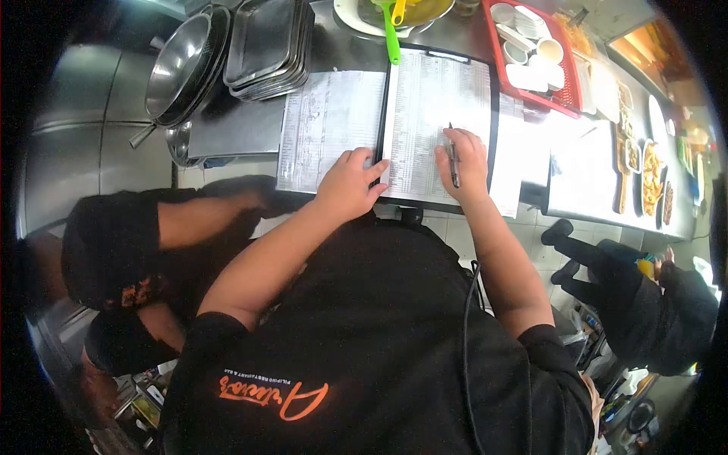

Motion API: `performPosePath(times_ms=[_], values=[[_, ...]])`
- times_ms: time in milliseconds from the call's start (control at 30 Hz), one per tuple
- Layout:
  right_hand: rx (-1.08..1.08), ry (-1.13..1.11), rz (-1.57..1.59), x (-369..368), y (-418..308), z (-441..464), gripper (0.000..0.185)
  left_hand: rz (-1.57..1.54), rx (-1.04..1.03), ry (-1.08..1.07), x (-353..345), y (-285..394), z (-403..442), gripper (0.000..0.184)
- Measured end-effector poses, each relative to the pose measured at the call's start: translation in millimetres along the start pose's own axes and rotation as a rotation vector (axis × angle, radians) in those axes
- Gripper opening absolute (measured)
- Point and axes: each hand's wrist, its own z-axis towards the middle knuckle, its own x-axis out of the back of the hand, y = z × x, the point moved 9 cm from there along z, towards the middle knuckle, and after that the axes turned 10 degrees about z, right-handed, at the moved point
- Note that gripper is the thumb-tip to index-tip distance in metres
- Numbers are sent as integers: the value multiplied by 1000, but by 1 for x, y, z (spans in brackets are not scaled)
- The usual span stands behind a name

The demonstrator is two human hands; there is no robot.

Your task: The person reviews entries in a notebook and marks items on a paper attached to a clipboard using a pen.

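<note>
A clipboard (494, 114) lies on the counter with a printed list sheet (425, 98) on it. My right hand (470, 163) is closed around a pen (454, 168), its tip pointing up the sheet. At the clipboard's lower left edge rests my left hand (350, 182), fingers apart and holding nothing; it touches the board's edge. Beneath it, to the left, lies another printed sheet (318, 106). More paper (509, 152) shows to the right of the board.
Stacked metal trays (262, 45) and pans (178, 64) stand at the left. A bowl (425, 11) with a green-handled utensil (392, 38) is behind. A red basket (557, 106) holds white containers. Food trays (651, 178) sit right. One person (129, 250) is at left, another (652, 311) at right.
</note>
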Motion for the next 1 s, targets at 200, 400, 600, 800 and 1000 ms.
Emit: performPosePath(times_ms=[200, 400, 600, 800, 1000], values=[[18, 4, 11, -1, 1, -2, 34, -13, 11, 28, -6, 2, -8, 45], [33, 15, 0, -1, -1, -2, 32, -5, 89, -70, -3, 2, -1, 57], [19, 11, -15, -4, 2, -2, 31, 22, 155, -212, -4, 1, 6, 71], [16, 0, -20, -3, 1, -2, 31, 43, 193, -312, -4, 0, 11, 81], [-4, -11, -26, -5, 5, -4, 32, 81, 189, -436, -7, 0, 27, 101]])
